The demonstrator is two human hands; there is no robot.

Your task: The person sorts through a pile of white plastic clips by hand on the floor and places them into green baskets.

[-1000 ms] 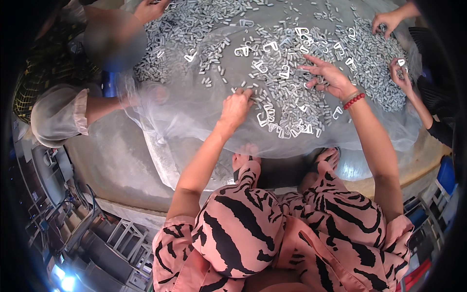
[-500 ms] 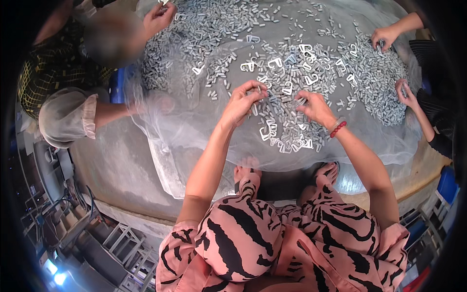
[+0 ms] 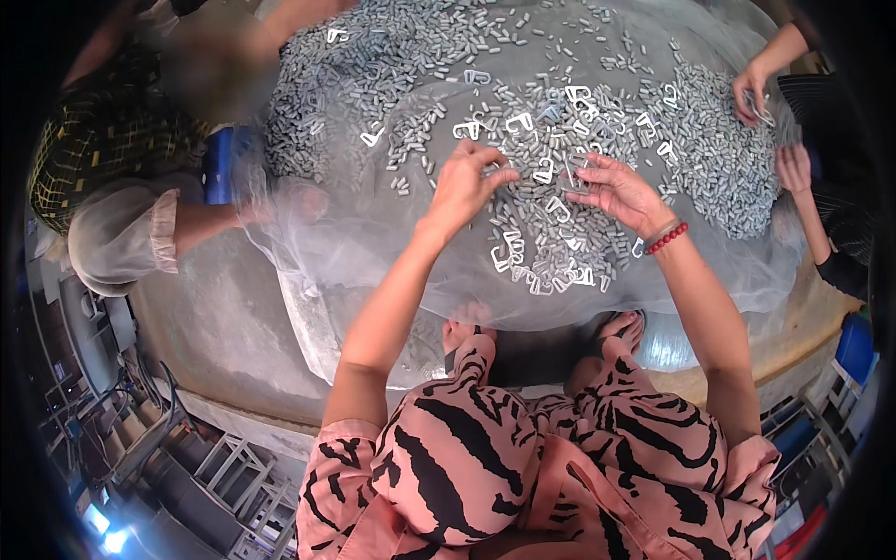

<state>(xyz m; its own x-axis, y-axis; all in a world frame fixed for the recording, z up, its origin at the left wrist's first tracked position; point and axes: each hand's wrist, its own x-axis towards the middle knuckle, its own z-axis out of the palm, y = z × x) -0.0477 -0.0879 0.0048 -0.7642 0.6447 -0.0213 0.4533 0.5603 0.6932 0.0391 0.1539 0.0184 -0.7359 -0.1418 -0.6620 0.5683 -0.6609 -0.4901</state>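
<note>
Clear plastic sheet [image 3: 373, 271] covers the floor [image 3: 215, 327], heaped with small metal clips [image 3: 560, 103].

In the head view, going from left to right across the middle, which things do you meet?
Translucent gathered sleeve → blue container → left hand → right hand → red bead bracelet → another person's hand.

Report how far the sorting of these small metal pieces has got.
Done: a cluster of white bent metal clips lies gathered near the person's feet. In hand: the left hand pinches at the heap, and the right hand holds a few clips. Left: a broad spread of small grey metal pieces covers the clear plastic sheet, with white clips scattered through it.
</note>
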